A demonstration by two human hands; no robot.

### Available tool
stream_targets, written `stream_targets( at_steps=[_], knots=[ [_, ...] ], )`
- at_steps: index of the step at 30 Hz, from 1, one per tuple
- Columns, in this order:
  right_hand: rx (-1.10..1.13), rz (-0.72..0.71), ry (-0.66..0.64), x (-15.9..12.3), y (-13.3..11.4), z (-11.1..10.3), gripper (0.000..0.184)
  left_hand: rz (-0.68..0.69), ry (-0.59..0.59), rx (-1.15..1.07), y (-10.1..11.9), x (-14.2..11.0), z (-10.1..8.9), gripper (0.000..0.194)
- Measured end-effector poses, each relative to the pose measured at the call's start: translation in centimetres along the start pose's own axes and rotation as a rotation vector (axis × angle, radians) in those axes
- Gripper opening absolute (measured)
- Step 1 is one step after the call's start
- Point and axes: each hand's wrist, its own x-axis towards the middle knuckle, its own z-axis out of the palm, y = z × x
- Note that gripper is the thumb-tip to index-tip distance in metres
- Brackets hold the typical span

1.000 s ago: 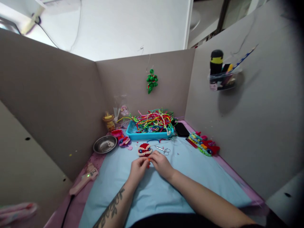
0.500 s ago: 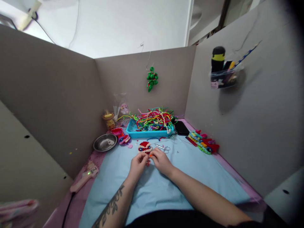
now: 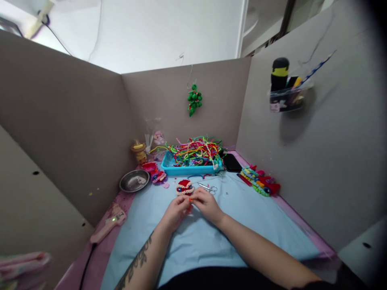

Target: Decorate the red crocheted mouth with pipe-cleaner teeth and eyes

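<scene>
My left hand (image 3: 176,210) and my right hand (image 3: 208,204) meet over the blue cloth, fingertips pinched close together. Between them shows a small orange piece (image 3: 190,199), too small to make out its kind. Below it, a reddish piece (image 3: 189,209) hangs at the left fingers, partly hidden by them. Just beyond the fingers lies a red crocheted piece with cream trim and blue eyes (image 3: 184,187). To its right, a pair of small scissors (image 3: 208,187) rests on the cloth, close to my right hand.
A blue tray (image 3: 190,171) heaped with coloured yarn ends stands at the back. At left are a metal bowl (image 3: 134,181) and a pink glue gun (image 3: 109,227) with its cord. A black phone (image 3: 232,162) and crocheted pieces (image 3: 260,181) lie at right. Grey panels (image 3: 211,96) enclose the table.
My left hand has turned slightly and its fingers now cover more of the reddish piece. Both hands stay together at the orange piece. The view has shifted a little.
</scene>
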Motion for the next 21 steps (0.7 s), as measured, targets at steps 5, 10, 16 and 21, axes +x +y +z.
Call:
stream_targets(
  at_steps=[5,10,16,21],
  knots=[
    [0.151,0.089,0.017,0.13,-0.27,0.26,0.006,-0.067,-0.038,-0.077,-0.31,0.11,-0.64,0.035],
    [0.237,0.183,0.009,0.17,-0.2,0.46,0.008,-0.06,-0.037,-0.083,-0.57,0.29,-0.78,0.031],
    [0.239,0.205,0.008,0.41,-0.33,0.43,0.008,-0.034,-0.015,-0.061,-0.27,0.14,-0.41,0.031],
    [0.059,0.071,0.007,0.41,-0.64,0.04,0.01,-0.006,0.024,-0.014,0.09,0.05,-0.11,0.036]
  ],
)
